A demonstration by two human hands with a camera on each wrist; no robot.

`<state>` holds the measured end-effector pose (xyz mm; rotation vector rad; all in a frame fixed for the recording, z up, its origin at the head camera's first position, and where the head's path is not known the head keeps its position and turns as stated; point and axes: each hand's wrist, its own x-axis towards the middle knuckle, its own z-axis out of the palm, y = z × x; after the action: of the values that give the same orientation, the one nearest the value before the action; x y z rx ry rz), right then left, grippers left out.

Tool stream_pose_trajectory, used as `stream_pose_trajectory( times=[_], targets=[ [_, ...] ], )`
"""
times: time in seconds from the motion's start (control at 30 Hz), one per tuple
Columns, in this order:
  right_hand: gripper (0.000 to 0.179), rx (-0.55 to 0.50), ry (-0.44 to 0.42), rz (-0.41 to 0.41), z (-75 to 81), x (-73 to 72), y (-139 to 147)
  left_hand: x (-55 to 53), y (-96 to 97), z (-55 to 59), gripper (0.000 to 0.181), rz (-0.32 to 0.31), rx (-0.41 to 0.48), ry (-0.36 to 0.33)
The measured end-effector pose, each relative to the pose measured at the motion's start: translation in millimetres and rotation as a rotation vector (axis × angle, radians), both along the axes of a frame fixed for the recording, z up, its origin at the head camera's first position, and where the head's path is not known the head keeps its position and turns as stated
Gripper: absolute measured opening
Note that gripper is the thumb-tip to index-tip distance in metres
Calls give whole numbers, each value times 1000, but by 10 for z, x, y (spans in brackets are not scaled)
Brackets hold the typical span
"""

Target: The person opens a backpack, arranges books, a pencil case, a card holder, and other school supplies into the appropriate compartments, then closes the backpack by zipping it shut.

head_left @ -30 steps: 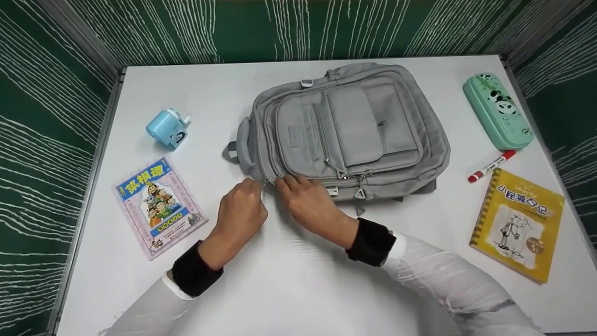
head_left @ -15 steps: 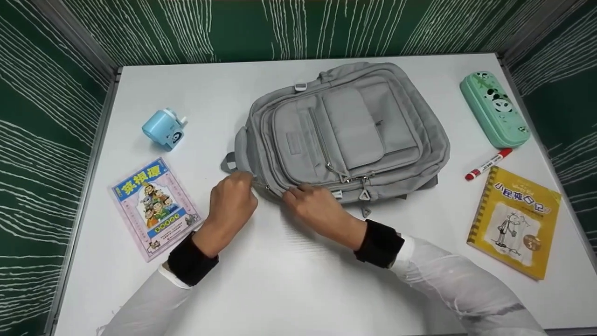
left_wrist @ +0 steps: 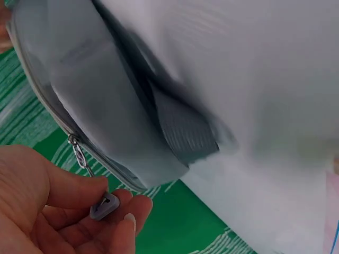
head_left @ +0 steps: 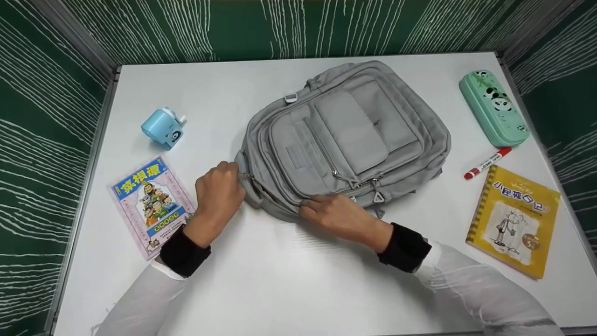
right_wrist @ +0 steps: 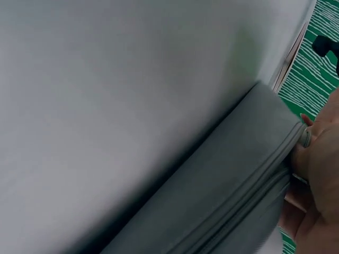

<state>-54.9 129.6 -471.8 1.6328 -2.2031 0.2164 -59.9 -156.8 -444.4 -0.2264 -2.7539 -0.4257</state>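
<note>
A grey backpack (head_left: 298, 133) lies on its back on the white table, tilted, its top end toward the left. At its near left corner my left hand (head_left: 218, 196) pinches a zipper pull (left_wrist: 104, 206) between thumb and fingers; the left wrist view shows the metal slider (left_wrist: 73, 139) on the zip's edge. My right hand (head_left: 347, 219) grips the bag's near side edge, farther right along the same seam. In the right wrist view its fingers (right_wrist: 302, 159) hold the grey fabric, partly hidden. The carry handle (head_left: 247, 184) bends beside my left hand.
A blue pencil sharpener (head_left: 163, 128) and a pink-bordered comic book (head_left: 151, 205) lie on the left of the table (head_left: 298, 289). To the right are a green panda pencil case (head_left: 495, 109), a red-capped marker (head_left: 488, 163) and a yellow book (head_left: 515, 221).
My left hand has moved left and slightly up with the zipper pull. The right hand has shifted right and down. The backpack has turned, its near left corner swinging toward me.
</note>
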Motion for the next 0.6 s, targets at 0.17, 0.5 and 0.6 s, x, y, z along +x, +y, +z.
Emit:
stream_pose_trajectory(
  times=[0.17,0.5,0.6],
  targets=[
    [23,-11,-14,45,-13,19,155,-5,-73,17,12,44,-13,-30],
    [20,-12,-54,20,-14,29,596,78,-138,28,12,58,-41,-14],
    [22,-24,-86,-11,-7,13,757,97,-139,28,12,65,-47,-10]
  ],
)
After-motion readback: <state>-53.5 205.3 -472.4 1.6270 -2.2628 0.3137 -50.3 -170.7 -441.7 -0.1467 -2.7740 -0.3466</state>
